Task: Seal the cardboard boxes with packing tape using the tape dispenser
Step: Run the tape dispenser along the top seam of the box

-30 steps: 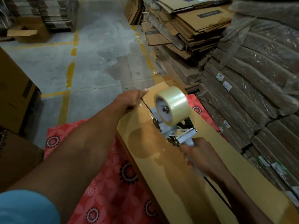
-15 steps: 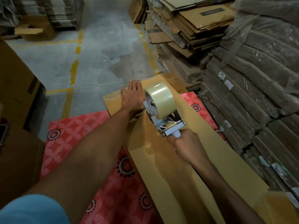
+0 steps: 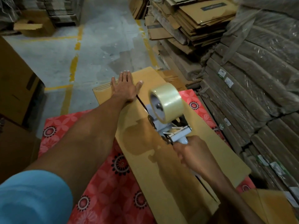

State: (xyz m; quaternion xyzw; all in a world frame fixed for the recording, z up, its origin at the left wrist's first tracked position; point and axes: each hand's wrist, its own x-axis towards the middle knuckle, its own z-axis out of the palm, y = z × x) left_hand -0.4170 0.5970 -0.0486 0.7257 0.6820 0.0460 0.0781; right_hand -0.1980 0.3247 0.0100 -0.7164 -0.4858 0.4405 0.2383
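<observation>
Concrete warehouse floor [image 3: 100,46] with worn yellow lines runs to the far side. On it, near me, lies a red flowered mat [image 3: 103,183]. I see the cardboard box [image 3: 145,159] lying flat on that mat, long axis running from near right to far left, its dark centre seam [image 3: 140,101] showing at the far end.

Left hand [image 3: 124,88]: no grip taken, fingers straight and spread, palm pressed flat on the far end of the box, just left of the seam. Blue sleeve [image 3: 32,199] at near left.

Right hand [image 3: 192,156]: grip wrapped tight round the handle of the tape dispenser [image 3: 174,133]. Dispenser's front end sits down on the box top about midway along, in line with the seam. Clear tape roll [image 3: 168,102] stands up on its far side, tilted a little to the right.

Right side: plastic-wrapped bundles of flattened cardboard [image 3: 258,78], stacked high, close beside the mat. Far right: loose stack of flat cartons [image 3: 194,21]. Left edge: large brown boxes [image 3: 14,88] standing on the floor. Near right corner: another cardboard piece [image 3: 271,206], too blurred to make out.
</observation>
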